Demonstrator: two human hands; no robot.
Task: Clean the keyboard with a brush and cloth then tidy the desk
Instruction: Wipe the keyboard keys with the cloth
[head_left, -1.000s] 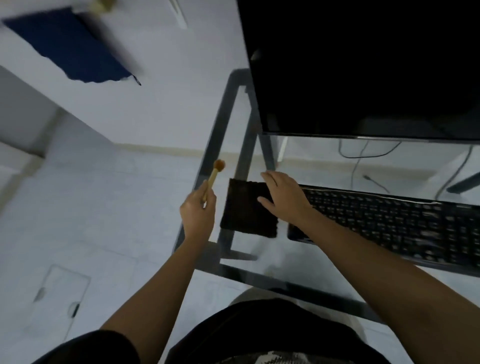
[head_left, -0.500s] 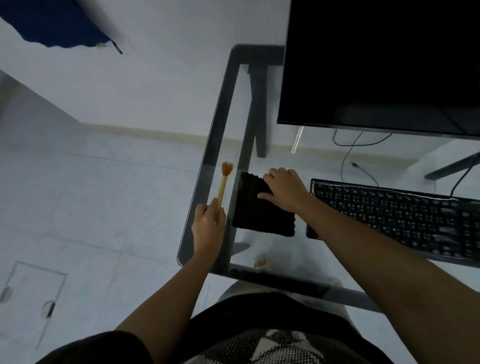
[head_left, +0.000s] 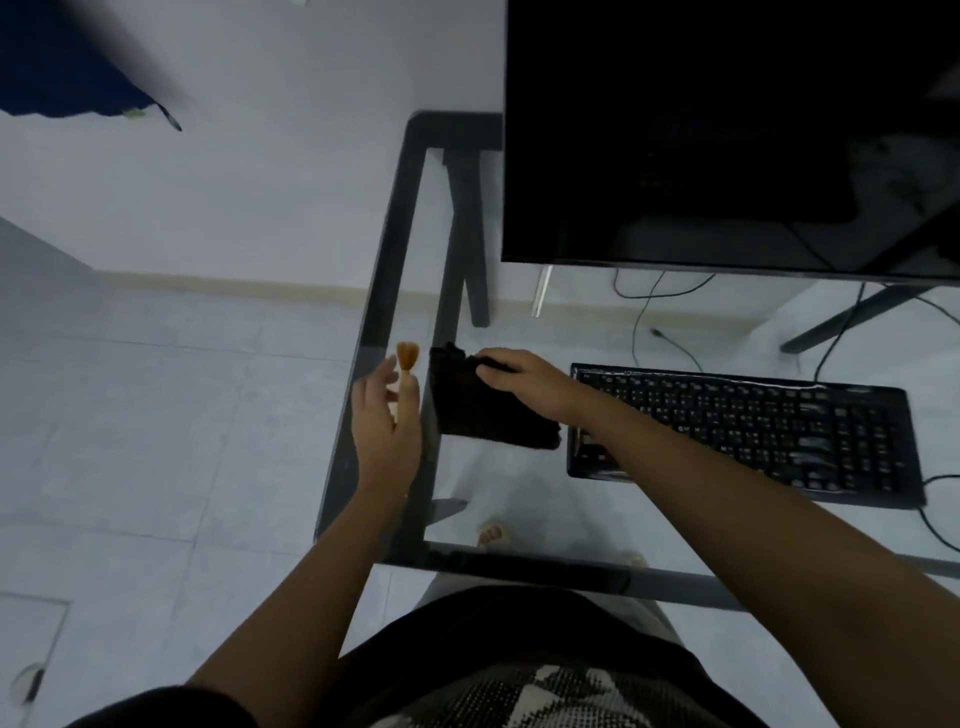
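1. Right hand (head_left: 524, 387): fingers curled onto the dark cloth (head_left: 478, 410), which lies just left of the keyboard (head_left: 753, 421).
2. Left hand (head_left: 387, 421): fingers straight, not gripping; brush (head_left: 408, 357) lies under them, farther left of keyboard.

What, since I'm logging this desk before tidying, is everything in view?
Glass desk: one, dark frame, centre.
Keyboard: one, black, on desk.
Monitor: one, black, behind keyboard.
Cloth: one, dark, left of keyboard.
Brush: one, tan bristles, desk's left edge.
Cables: several, black, floor beneath glass.
Blue fabric: one, top left.
Foot: one, below glass near front edge.
Left grip: one, at brush handle, hold unclear.
Right grip: one, fingers curled on cloth.
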